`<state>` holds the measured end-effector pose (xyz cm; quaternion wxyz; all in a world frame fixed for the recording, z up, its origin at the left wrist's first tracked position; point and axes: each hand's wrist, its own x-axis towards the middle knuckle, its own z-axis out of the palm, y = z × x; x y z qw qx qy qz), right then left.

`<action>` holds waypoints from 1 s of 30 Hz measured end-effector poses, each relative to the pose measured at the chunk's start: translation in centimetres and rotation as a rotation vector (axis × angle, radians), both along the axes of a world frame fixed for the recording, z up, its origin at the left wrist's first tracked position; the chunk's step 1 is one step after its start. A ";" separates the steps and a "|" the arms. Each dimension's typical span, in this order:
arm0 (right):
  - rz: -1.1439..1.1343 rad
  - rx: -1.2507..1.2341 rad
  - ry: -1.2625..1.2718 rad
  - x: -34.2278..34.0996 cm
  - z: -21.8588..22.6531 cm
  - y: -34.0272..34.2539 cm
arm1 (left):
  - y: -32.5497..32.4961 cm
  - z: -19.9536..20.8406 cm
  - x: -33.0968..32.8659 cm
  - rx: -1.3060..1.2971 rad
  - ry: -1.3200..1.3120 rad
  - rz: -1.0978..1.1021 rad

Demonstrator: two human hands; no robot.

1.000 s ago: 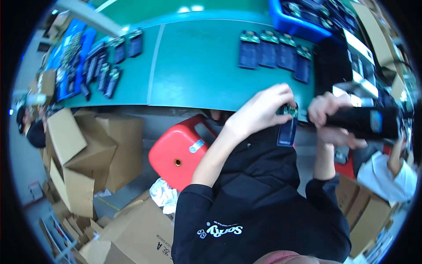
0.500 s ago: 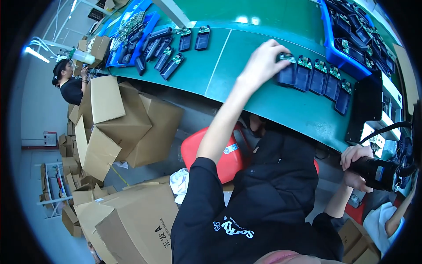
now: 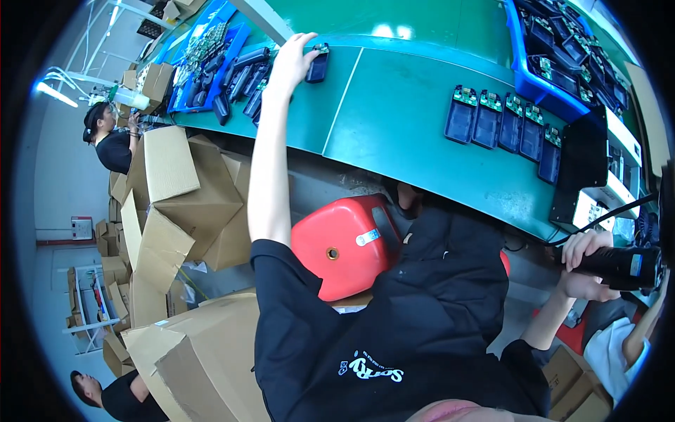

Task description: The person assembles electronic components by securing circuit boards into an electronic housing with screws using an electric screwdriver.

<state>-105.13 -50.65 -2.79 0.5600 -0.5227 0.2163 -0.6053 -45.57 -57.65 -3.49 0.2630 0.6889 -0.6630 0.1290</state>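
Observation:
My left hand point(image 3: 294, 62) reaches to the table's far left, thumb and fingers apart beside a dark plastic casing point(image 3: 318, 67) with a green circuit board at its top. The hand's back covers part of the casings around it. At the right edge, my right hand point(image 3: 587, 261) is wrapped around a thick black cylindrical tool point(image 3: 622, 267); the tool's end is hard to make out. Several more dark casings with green boards, the nearest to the left being this casing point(image 3: 461, 119), stand side by side in a row at the right of the green table point(image 3: 394, 130).
A blue bin point(image 3: 520, 63) full of casings stands at the far right, beside a black-and-white machine point(image 3: 590, 169). Another blue bin point(image 3: 235, 46) holds circuit boards and dark parts. Cardboard boxes point(image 3: 204, 204) and a red stool point(image 3: 337, 246) are below the table. Two people are at the left.
My left hand has left the row of casings at the right and swung to the far left. The casing it was at stays in the row. My right hand keeps the black tool, which has tilted slightly.

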 end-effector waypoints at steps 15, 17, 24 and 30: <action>0.027 -0.261 -0.038 -2.9 6.3 -0.9 | -1.2 -1.6 2.4 0.159 -0.010 -0.086; -0.098 -0.356 -0.075 -3.4 7.3 -1.1 | 0.1 -1.8 3.5 0.179 0.205 -0.084; -0.144 -0.531 -0.009 -4.5 6.6 -4.6 | 3.6 -0.3 -3.9 0.302 0.312 -0.093; -0.170 -0.453 -0.004 -3.8 4.7 -5.8 | 7.8 0.4 -11.4 0.304 0.376 -0.092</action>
